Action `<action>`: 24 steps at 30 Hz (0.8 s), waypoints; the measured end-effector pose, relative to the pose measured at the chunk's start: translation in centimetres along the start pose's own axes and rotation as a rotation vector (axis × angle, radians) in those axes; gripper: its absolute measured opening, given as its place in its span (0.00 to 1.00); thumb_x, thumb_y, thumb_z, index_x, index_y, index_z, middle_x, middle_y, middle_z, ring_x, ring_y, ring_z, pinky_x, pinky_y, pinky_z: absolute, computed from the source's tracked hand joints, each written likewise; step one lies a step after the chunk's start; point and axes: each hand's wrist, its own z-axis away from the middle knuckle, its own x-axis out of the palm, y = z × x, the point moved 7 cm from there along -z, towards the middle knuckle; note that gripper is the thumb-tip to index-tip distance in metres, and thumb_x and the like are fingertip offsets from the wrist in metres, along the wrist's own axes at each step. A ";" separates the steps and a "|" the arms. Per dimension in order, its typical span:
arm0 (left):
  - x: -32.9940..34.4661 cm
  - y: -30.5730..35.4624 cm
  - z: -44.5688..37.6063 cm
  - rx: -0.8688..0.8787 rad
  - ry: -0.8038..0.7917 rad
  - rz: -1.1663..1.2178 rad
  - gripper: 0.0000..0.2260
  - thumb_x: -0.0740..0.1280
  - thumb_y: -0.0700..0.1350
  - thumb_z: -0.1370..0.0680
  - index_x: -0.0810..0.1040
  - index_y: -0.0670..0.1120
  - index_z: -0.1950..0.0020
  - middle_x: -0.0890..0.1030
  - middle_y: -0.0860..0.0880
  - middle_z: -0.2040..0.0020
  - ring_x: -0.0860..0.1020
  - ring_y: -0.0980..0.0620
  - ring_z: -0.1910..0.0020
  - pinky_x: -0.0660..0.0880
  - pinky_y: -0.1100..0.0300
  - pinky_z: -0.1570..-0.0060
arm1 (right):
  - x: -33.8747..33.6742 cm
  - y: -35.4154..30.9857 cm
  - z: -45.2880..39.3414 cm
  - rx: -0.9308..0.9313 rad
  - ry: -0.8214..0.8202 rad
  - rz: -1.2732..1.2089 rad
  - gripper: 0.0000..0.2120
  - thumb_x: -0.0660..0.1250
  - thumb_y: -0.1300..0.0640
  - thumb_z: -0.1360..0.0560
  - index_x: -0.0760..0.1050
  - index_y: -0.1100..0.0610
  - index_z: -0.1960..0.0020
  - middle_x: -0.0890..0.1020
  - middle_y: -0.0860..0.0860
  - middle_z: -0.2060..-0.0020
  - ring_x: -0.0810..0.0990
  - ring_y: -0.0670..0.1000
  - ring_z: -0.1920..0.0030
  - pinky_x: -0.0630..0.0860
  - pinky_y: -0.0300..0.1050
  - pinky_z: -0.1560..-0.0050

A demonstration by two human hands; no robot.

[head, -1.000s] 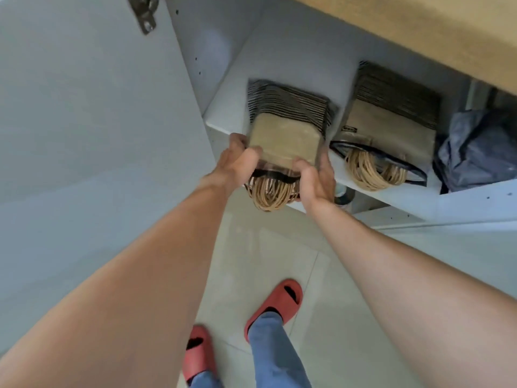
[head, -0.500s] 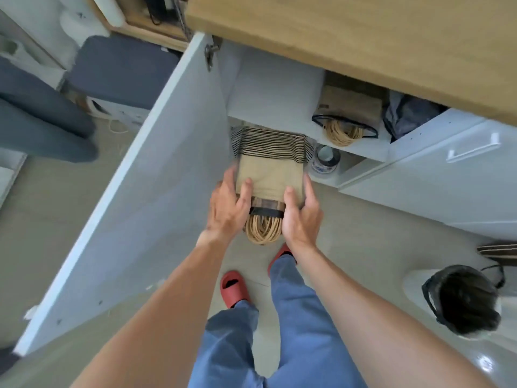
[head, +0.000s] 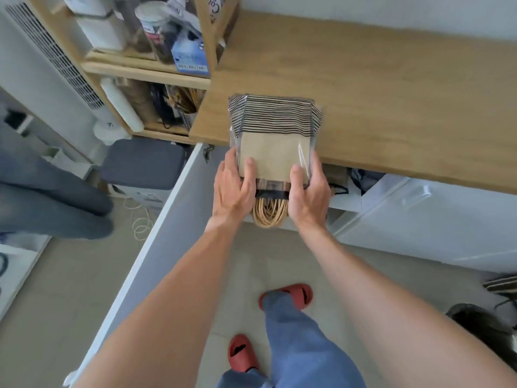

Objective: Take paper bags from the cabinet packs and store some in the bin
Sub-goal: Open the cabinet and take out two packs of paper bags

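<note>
A clear plastic pack of brown paper bags (head: 273, 141) with striped folded edges and twine handles hanging from its near end is held at the front edge of the wooden countertop (head: 391, 107). My left hand (head: 233, 189) grips its left side and my right hand (head: 307, 197) grips its right side, thumbs on top. Inside the open cabinet below the counter, part of a second pack (head: 337, 183) shows behind my right hand. A bin with a black liner (head: 484, 326) stands on the floor at the far right edge.
The white cabinet door (head: 156, 247) stands open to my left. A wooden shelf unit (head: 145, 71) with jars and boxes is at the upper left, a dark cushioned stool (head: 142, 163) below it. White drawers (head: 419, 219) are at right. My feet in red slippers are on the tiled floor.
Both hands have lifted the pack out of the cabinet shelf and up to countertop height. The view has risen from inside the cabinet to above the counter.
</note>
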 end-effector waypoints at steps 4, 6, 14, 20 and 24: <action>4.2 0.7 -8.7 -0.071 -0.047 -0.040 0.18 0.53 0.54 0.17 0.71 0.41 0.39 0.80 0.42 0.48 0.76 0.39 0.49 0.69 0.49 0.51 | 1.9 -0.3 -9.4 -0.009 -0.056 0.123 0.28 0.56 0.45 0.17 0.59 0.51 0.20 0.71 0.51 0.26 0.70 0.54 0.28 0.68 0.47 0.34; 7.0 0.6 -12.2 -0.086 -0.082 -0.093 0.18 0.51 0.53 0.16 0.72 0.41 0.38 0.80 0.40 0.47 0.77 0.37 0.49 0.69 0.50 0.53 | 3.0 0.9 -13.7 -0.002 -0.064 0.219 0.27 0.54 0.44 0.17 0.58 0.52 0.20 0.76 0.56 0.31 0.76 0.59 0.35 0.73 0.51 0.40; 14.0 0.7 -21.7 0.048 -0.073 -0.623 0.20 0.45 0.50 0.18 0.67 0.46 0.32 0.76 0.43 0.42 0.74 0.41 0.59 0.65 0.52 0.66 | 5.5 3.6 -24.8 -0.003 -0.024 0.363 0.30 0.50 0.41 0.18 0.57 0.54 0.21 0.81 0.62 0.45 0.80 0.64 0.47 0.74 0.53 0.55; 16.2 1.5 -24.6 0.147 -0.147 -0.836 0.18 0.54 0.42 0.18 0.60 0.45 0.28 0.70 0.42 0.40 0.73 0.40 0.51 0.70 0.52 0.64 | 5.9 4.0 -28.2 0.026 -0.028 0.500 0.32 0.50 0.36 0.19 0.56 0.52 0.20 0.79 0.61 0.43 0.79 0.61 0.44 0.72 0.52 0.51; 15.9 1.4 -24.4 0.085 -0.209 -0.721 0.18 0.54 0.43 0.18 0.58 0.47 0.28 0.67 0.40 0.37 0.70 0.41 0.53 0.70 0.52 0.61 | 4.6 5.0 -27.4 0.075 -0.091 0.515 0.39 0.46 0.27 0.24 0.54 0.47 0.20 0.79 0.60 0.42 0.75 0.59 0.41 0.67 0.56 0.41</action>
